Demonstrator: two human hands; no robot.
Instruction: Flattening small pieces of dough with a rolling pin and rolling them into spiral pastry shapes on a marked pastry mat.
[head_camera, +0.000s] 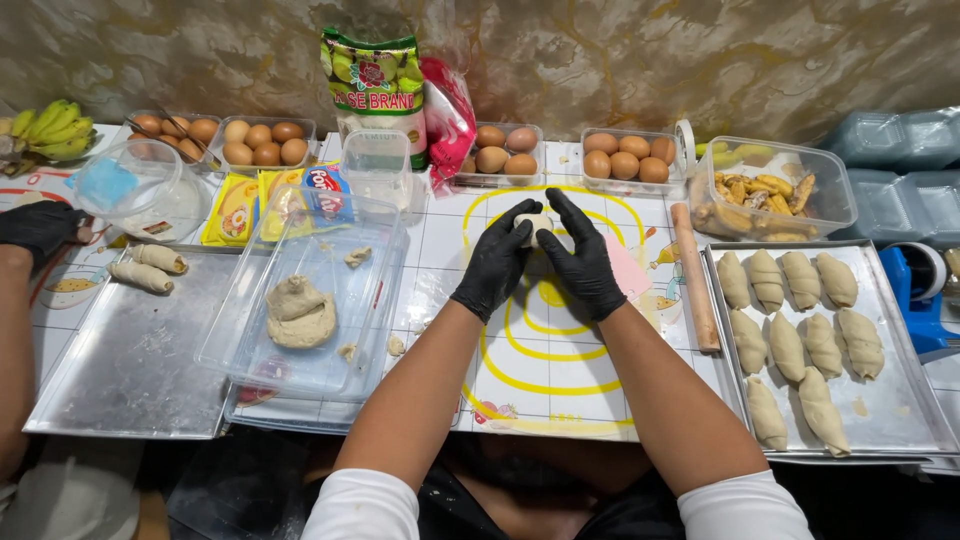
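— What's in the hands?
— Left hand (497, 262) and right hand (582, 260) both cup a dough ball (533, 225) above the desk (440, 250).
— The containers?
— Clear tub (240, 340) holds a dough lump (298, 314); right tray (890, 420) holds shaped rolls (790, 345).

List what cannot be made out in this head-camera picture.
- Dough piece: mostly covered by the left hand and right hand; its full shape is hidden, as is how tight the grip is.
- Co-worker's gloved hand: the left edge cuts it off.
- Blue tape dispenser: the right edge cuts it off.
- Lidded tub: its clear walls blur the fried pieces inside.
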